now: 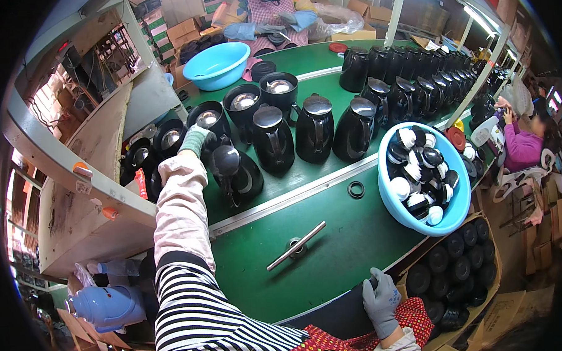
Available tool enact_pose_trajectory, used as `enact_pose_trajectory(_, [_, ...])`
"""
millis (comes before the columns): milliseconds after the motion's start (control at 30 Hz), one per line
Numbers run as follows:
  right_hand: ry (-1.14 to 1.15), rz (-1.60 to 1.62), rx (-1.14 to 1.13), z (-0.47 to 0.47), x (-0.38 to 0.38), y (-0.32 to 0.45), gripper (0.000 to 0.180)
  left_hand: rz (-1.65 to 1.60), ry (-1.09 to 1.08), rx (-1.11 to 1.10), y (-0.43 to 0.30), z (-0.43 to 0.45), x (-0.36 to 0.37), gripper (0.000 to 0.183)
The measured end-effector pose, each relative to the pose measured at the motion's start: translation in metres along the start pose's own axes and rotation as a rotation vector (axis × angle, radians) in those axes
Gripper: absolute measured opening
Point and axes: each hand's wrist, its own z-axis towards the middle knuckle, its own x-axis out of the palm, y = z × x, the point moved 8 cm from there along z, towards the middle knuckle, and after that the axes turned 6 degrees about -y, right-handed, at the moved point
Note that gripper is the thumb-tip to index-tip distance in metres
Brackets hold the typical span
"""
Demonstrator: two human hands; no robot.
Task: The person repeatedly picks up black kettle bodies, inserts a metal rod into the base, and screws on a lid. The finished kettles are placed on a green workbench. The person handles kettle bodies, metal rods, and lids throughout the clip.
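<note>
My left hand (196, 139), in a pale green knitted glove, is stretched out to an open black vacuum jug body (210, 114) with a shiny liner inside. Its fingers close on the near rim, partly hidden. Just below that hand stands a lidded black vacuum jug (237, 174). My right hand (381, 302), in a grey coated glove, rests at the bench's near edge, fingers bent. Something dark shows beside its fingertips; whether it is held is unclear. Before me a metal bar tool (296, 246) stands on the green bench (247, 283), near a black ring (356, 190).
A blue basin (384, 190) holds black-and-white stoppers. Below it, a carton (496, 279) contains black round parts. Lidded jugs (314, 128) line the green belt (281, 182). A metal post (86, 168) stands left. Opposite, a person in blue sleeves (241, 32) handles a black part.
</note>
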Motion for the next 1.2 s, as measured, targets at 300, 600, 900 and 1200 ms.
enact_pose_trajectory(300, [0.014,-0.02,0.039,0.0,-0.002,0.0,0.034,0.118,-0.364,0.015,-0.017,-0.042,-0.013,0.077])
enact_pose_trajectory(600, [-0.006,-0.025,-0.096,-0.003,0.002,0.002,0.038,-0.204,-0.852,0.143,-0.068,-0.118,-0.112,0.048])
enact_pose_trajectory(900, [-0.092,0.156,-0.741,0.045,-0.086,0.11,0.047,-0.394,-0.631,0.772,-0.182,-0.328,-0.171,0.042])
enact_pose_trajectory(1200, [0.444,0.786,0.231,0.063,-0.148,0.099,0.076,-0.271,0.473,1.158,-0.266,-0.577,-0.069,0.033])
